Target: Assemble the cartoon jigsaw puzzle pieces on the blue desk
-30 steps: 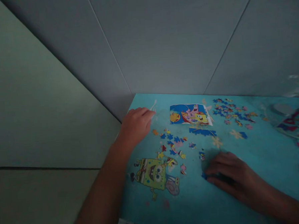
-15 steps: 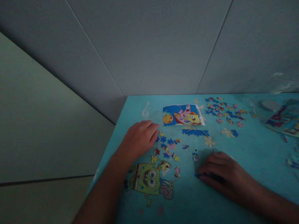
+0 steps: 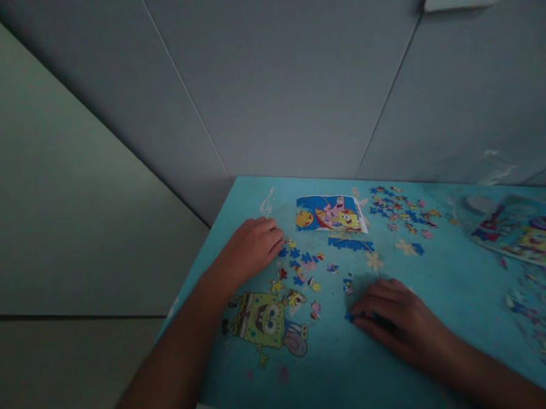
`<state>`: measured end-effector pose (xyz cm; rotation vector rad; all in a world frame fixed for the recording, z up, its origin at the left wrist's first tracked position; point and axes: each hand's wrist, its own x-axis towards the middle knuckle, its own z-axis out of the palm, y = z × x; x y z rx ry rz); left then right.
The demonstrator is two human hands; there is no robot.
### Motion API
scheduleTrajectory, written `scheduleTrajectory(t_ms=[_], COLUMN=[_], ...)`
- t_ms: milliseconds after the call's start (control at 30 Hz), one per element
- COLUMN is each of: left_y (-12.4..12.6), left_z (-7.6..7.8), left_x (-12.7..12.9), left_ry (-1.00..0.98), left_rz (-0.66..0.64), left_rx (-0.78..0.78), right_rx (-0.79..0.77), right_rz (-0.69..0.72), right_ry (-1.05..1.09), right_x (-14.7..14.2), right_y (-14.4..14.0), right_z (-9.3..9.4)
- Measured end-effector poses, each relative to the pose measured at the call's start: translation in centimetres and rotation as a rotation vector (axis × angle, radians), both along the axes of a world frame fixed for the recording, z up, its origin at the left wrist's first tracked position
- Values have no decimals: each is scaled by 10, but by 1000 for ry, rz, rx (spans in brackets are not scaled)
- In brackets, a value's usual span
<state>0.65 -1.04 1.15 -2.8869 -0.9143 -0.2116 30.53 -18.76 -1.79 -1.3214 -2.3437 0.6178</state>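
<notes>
My right hand [image 3: 395, 314] rests low on the blue table, thumb and fingers pinched on a small blue puzzle piece [image 3: 349, 317]. Just above its fingertips lies another loose piece [image 3: 348, 285]. To the left, my left hand [image 3: 257, 245] lies on the table with its fingers curled together. A blue puzzle piece [image 3: 282, 251] shows at those fingertips; whether they grip anything is hidden. Several loose pieces [image 3: 307, 257] are spread between the hands. Behind them, a joined blue strip of puzzle [image 3: 351, 244] sits below the cartoon picture card [image 3: 331, 214].
A heap of puzzle pieces [image 3: 401, 207] lies at the back right. Farther right are a clear plastic bag with a colourful print [image 3: 526, 231] and more pieces [image 3: 541, 312]. The table [image 3: 327, 360], printed with cartoon figures, meets a grey wall [image 3: 285, 94] at the back.
The camera view has shifted a little, bringing a white object on the wall into sight at upper right. Both hands keep nearly the same places over the table.
</notes>
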Motion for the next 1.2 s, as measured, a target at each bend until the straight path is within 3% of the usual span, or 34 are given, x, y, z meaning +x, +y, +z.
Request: scheduleTrajectory(t_ms=[500, 867, 1200], left_y=[-8, -3, -2], left_z=[-1, -8, -8], left_x=[7, 6, 6], left_ry=[-56, -63, -133], left_rz=[-156, -143, -84], left_rx=[-198, -213, -326], right_rx=[-3, -3, -1], right_rz=[-16, -11, -28], right_ry=[1, -10, 7], right_x=[1, -2, -3], right_y=[0, 0, 0], right_z=[0, 5, 6])
